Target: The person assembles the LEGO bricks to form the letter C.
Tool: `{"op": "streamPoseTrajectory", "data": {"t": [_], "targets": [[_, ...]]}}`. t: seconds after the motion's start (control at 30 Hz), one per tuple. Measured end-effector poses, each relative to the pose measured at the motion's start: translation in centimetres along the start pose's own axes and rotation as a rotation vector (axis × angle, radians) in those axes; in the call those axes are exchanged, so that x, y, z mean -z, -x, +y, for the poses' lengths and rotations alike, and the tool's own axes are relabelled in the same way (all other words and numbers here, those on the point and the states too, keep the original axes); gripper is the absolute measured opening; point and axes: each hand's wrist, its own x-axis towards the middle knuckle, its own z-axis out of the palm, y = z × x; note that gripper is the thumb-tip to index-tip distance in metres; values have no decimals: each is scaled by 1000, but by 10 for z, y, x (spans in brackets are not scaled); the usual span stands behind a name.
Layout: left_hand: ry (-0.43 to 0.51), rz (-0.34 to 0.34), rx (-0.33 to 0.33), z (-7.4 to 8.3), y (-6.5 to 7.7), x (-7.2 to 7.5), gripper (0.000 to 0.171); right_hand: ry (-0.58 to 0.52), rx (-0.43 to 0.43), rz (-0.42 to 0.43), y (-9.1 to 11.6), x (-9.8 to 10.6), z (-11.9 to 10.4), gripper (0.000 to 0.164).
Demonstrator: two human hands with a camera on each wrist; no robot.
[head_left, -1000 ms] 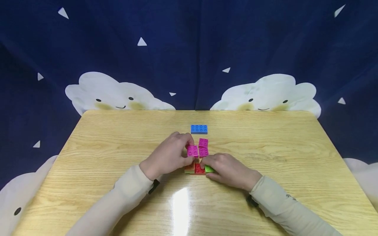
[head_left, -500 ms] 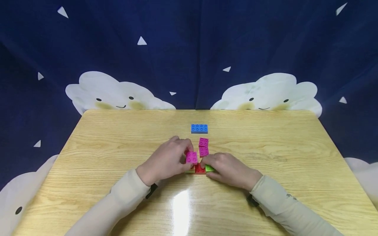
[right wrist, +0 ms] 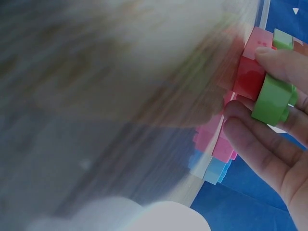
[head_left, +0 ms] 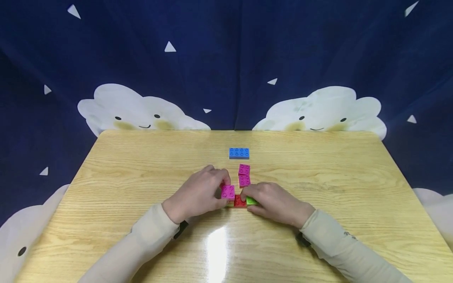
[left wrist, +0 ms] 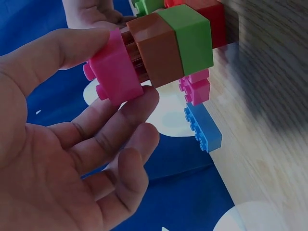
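My left hand (head_left: 198, 194) pinches a pink toy brick (left wrist: 115, 72) between thumb and fingers. That brick stands over a brown brick (left wrist: 161, 53), whose studs still show in a narrow gap between them. Under the brown one is a green brick (left wrist: 195, 41), stacked on the left end of a long red brick (head_left: 240, 201). At the red brick's right end, my right hand (head_left: 277, 204) grips a second green brick (right wrist: 272, 102), with the thumb by the red brick's near side and a fingertip near its studs.
Two pink bricks (head_left: 244, 181) lie one behind the other just beyond the red brick. Farther back is a blue brick (head_left: 239, 153) with two rows of studs. The wooden table (head_left: 148, 157) ends at a dark blue curtain (head_left: 226, 59) with clouds.
The pink brick in my left hand has come toward me and slightly left, from behind the stack to over the brown brick. My right hand keeps its hold.
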Motion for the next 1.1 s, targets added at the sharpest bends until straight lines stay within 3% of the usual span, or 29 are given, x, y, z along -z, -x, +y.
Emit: {"op": "streamPoseTrajectory", "data": {"t": [0.4, 0.63, 1.1], "targets": [[5, 0, -7, -2, 1, -2, 32, -2, -5, -1, -1, 0, 0, 15], [-28, 52, -52, -3, 3, -7, 31, -1, -7, -1, -1, 1, 0, 15], [63, 87, -34, -5, 5, -16, 30, -10, 1, -2, 1, 1, 1, 14]]}}
